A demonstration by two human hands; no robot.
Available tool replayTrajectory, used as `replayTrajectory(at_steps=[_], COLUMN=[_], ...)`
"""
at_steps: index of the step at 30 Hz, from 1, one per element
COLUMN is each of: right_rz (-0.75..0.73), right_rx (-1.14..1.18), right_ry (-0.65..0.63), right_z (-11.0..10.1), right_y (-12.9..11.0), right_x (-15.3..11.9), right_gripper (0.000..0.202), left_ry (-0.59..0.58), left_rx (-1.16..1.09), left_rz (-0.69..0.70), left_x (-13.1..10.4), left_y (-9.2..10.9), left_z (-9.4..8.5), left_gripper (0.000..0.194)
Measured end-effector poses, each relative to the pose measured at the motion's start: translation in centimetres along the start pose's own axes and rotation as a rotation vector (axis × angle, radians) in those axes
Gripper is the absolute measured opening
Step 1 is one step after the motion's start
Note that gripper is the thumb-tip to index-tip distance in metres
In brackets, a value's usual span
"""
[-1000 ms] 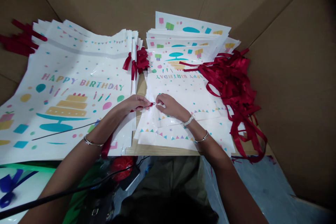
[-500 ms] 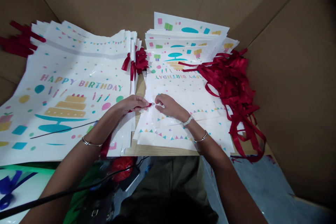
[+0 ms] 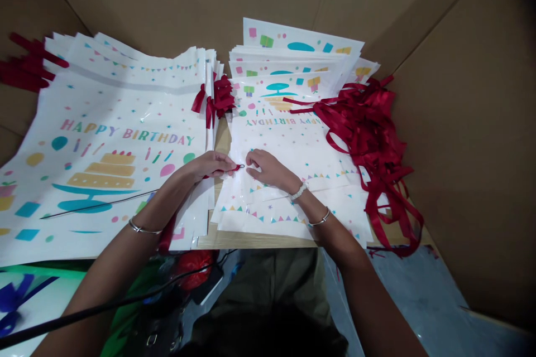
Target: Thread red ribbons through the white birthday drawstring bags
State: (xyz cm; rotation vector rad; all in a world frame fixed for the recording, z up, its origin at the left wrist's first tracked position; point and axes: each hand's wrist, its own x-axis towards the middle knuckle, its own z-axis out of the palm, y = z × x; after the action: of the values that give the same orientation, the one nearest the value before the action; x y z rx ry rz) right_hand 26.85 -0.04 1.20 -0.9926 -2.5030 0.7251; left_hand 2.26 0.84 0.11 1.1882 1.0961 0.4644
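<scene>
Fine ribbon work in hand, I judge, at centre of frame. My left hand (image 3: 215, 164) reaches in from lower left, wrist bent, fingers pinched shut on red ribbon (image 3: 238, 168); small loop (image 3: 242, 166) pokes out past fingertips. My right hand (image 3: 266, 168) curls just beside loop, thumb and forefinger slightly apart, seemingly nothing between. Gripping loop would call for small, precise pinch, left steady. Printed sheets (image 3: 285, 150) lie under right hand, on worktop (image 3: 251, 241).
</scene>
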Motion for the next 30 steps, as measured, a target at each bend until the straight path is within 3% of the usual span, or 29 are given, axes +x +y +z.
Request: replayTrajectory(at_steps=[9,30], right_rz=[-0.016,-0.023], right_rx=[-0.005,-0.007], right_ry=[-0.006,-0.004], right_z=[0.03,-0.05], right_y=[0.1,-0.04], right_x=[0.08,-0.05], right_gripper=[0.006,0.007], left_ry=[0.003,-0.007], left_rx=[-0.007,0.003], left_rz=[0.047,0.019], left_x=[0.31,0.38], left_y=[-0.32,-0.17], left_z=[-0.23,-0.23], left_gripper=[0.02,0.018])
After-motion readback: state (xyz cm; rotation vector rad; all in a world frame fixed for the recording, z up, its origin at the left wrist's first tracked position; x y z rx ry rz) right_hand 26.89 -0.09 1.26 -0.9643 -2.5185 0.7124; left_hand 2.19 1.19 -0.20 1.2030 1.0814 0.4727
